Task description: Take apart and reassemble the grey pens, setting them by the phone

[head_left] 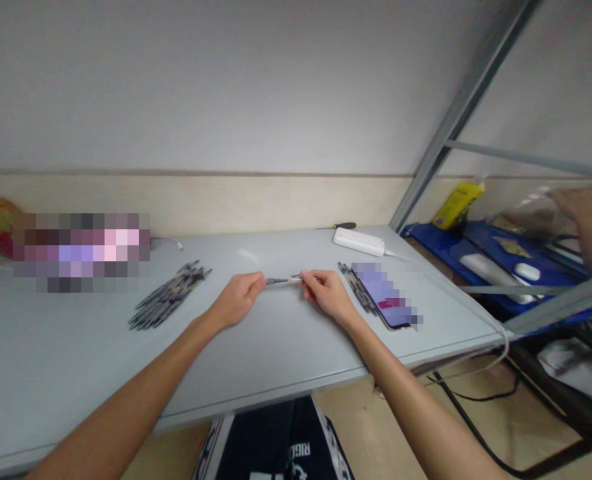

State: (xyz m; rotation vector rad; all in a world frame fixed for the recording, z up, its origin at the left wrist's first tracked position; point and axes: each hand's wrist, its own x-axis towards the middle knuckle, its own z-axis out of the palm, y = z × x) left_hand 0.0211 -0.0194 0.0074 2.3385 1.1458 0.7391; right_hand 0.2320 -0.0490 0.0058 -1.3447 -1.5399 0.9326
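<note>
Between my two hands, a slim dark pen lies level just above the table. My left hand pinches one end of it. At the other end, the fingers of my right hand are closed around the part near the clip. A pile of similar pens spreads on the table to the left of my left hand. Just right of my right hand is a smaller group of pens, close against a phone with a lit, blurred screen.
The grey table has a white power strip and a screwdriver near the wall. The strip's cable runs over the right edge. A metal frame rises at the right. Beyond it, another person's hand shows above a blue surface.
</note>
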